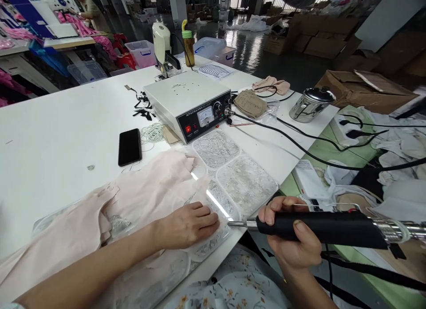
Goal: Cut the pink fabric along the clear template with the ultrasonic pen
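Observation:
My left hand (188, 224) lies flat, fingers together, pressing pale pink fabric (133, 189) onto a clear patterned template sheet (239, 176) near the table's front edge. My right hand (293, 231) is wrapped round the black handle of a handheld welding tool (326, 227). Its metal tip (238, 223) points left and sits just to the right of my left fingertips, at the fabric's edge. A black cable (299, 147) runs from the tool side to a white control box (189, 103) with a dial and red button.
A black phone (129, 146) lies left of the box, with white rings (152, 133) beside it. A steel pot (311, 104), beige fabric pieces (251, 103), a bottle (188, 47) and a white machine (163, 49) stand farther back. Cardboard boxes and heaped cloth fill the right side.

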`<action>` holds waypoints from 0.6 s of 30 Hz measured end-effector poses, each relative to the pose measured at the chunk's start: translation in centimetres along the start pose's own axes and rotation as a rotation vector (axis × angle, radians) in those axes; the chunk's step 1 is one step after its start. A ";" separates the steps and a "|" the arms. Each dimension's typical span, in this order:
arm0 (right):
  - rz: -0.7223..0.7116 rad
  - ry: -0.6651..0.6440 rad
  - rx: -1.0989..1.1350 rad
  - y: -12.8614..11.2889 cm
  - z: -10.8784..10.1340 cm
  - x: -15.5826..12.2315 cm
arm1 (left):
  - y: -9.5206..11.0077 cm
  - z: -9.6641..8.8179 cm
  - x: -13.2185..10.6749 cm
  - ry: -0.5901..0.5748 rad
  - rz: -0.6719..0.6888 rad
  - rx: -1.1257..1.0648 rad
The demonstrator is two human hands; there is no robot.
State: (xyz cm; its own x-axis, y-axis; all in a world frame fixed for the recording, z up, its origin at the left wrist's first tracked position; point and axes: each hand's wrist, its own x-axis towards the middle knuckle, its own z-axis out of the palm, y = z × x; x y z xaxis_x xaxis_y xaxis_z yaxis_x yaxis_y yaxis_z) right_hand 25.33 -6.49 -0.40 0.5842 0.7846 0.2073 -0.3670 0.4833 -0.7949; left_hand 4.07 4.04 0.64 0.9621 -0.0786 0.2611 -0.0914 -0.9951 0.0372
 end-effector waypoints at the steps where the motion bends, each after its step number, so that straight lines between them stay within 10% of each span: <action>1: -0.004 0.009 -0.002 0.0 0.1 0.0 | 0.0 0.0 0.0 0.003 -0.006 -0.021; 18: -0.025 0.014 0.039 0.0 0.6 -0.1 | 0.2 0.1 0.0 -0.023 -0.096 -0.098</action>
State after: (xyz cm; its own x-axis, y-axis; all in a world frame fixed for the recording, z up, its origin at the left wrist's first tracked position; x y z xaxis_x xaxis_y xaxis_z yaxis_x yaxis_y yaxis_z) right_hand 24.84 -6.35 -0.05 0.6036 0.7666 0.2191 -0.3798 0.5181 -0.7664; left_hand 4.08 3.83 0.55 0.9731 0.0137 0.2298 -0.0227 -0.9876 0.1552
